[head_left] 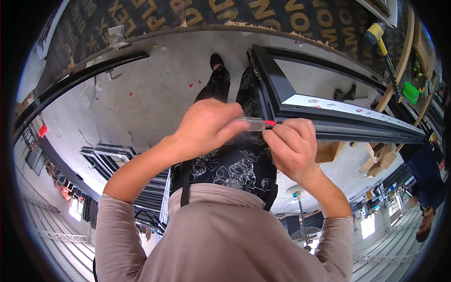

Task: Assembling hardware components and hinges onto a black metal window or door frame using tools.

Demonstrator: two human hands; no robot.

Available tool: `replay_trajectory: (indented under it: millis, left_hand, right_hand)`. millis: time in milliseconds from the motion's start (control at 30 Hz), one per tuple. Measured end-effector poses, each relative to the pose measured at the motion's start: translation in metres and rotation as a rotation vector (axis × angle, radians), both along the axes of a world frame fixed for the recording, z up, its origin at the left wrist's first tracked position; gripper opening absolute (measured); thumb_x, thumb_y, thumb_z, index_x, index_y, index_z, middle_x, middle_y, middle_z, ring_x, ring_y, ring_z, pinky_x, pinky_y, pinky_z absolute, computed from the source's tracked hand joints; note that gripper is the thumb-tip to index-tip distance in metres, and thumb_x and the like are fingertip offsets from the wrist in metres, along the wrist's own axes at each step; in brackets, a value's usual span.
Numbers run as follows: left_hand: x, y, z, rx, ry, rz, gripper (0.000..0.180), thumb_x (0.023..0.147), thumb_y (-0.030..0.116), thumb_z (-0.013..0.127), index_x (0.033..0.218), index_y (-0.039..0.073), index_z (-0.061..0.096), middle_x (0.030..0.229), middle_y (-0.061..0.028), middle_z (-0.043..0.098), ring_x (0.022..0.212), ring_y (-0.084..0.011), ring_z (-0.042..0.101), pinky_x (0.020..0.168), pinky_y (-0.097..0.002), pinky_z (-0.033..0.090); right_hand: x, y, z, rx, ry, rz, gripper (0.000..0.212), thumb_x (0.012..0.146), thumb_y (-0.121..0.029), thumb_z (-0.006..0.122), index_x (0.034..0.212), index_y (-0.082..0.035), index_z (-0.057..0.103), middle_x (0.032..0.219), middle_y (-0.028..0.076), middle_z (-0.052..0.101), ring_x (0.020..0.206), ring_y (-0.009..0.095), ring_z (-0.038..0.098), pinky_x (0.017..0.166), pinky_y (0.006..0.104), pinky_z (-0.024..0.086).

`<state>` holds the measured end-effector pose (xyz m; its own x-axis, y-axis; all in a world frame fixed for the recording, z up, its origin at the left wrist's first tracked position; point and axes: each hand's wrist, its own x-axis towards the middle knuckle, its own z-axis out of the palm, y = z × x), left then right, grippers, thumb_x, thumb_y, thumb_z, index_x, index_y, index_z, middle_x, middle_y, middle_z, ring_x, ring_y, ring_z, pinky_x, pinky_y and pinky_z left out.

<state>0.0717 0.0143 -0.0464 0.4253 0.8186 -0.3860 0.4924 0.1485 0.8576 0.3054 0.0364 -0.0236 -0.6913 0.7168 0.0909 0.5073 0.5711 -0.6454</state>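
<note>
My left hand (211, 124) is closed, with the thumb and fingers pinching one end of a narrow, see-through handle-like piece (255, 124) with a red end. Its exact kind is hard to tell. At the red end, my right hand (296, 146) is curled, with its fingertips pressed together around that end; anything smaller in them is hidden. Both hands are held in front of my body, just beside the corner of a black metal frame (277, 80). White printed film (338, 104) covers part of that frame.
A worktable with a dark printed board (206, 14) runs across the far side. A yellow-and-black hammer (387, 61) rests at the right, near a green object (411, 92). A power drill (346, 93) lies beyond the frame. More black profiles (108, 157) are at the left. Another person (426, 174) is far right.
</note>
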Motion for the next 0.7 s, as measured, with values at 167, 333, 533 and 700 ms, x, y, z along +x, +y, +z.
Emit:
replay_trajectory:
  millis: [167,333,533,700]
  left_hand:
    - [0.018,0.002,0.006,0.009,0.035,0.059,0.025,0.089,0.026,0.065,0.078,0.005,0.057,0.062,-0.0110,0.053,0.063,-0.0332,0.054,0.063,-0.0413,0.042]
    - [0.026,0.000,0.006,-0.007,0.060,0.066,0.024,0.089,0.026,0.065,0.079,0.005,0.057,0.063,-0.0114,0.053,0.063,-0.0334,0.054,0.064,-0.0413,0.043]
    - [0.008,0.005,0.002,-0.171,-0.108,0.234,0.030,0.099,0.032,0.050,0.094,0.004,0.060,0.086,-0.0101,0.059,0.087,-0.0240,0.060,0.082,-0.0356,0.046]
    - [-0.022,-0.001,-0.036,-0.472,-0.355,0.873,0.054,0.105,0.047,0.029,0.109,0.003,0.061,0.113,-0.0095,0.061,0.116,-0.0216,0.052,0.109,-0.0390,0.034]
  right_hand:
    - [0.012,0.002,-0.006,0.082,0.080,0.071,0.029,0.060,-0.010,0.066,0.088,-0.003,0.069,0.085,0.003,0.061,0.080,0.020,0.058,0.070,0.0343,0.047]
    - [0.018,-0.001,-0.014,0.190,0.137,0.090,0.033,0.059,-0.011,0.065,0.090,0.000,0.071,0.084,0.004,0.062,0.078,0.020,0.056,0.065,0.0327,0.048]
    - [0.022,-0.001,-0.011,0.216,0.137,0.113,0.033,0.061,-0.009,0.066,0.092,0.000,0.071,0.087,0.005,0.062,0.079,0.019,0.056,0.066,0.0328,0.048]
    - [0.012,-0.003,-0.016,0.273,0.193,0.130,0.033,0.062,-0.007,0.068,0.094,0.000,0.072,0.090,0.005,0.061,0.082,0.019,0.055,0.064,0.0309,0.046]
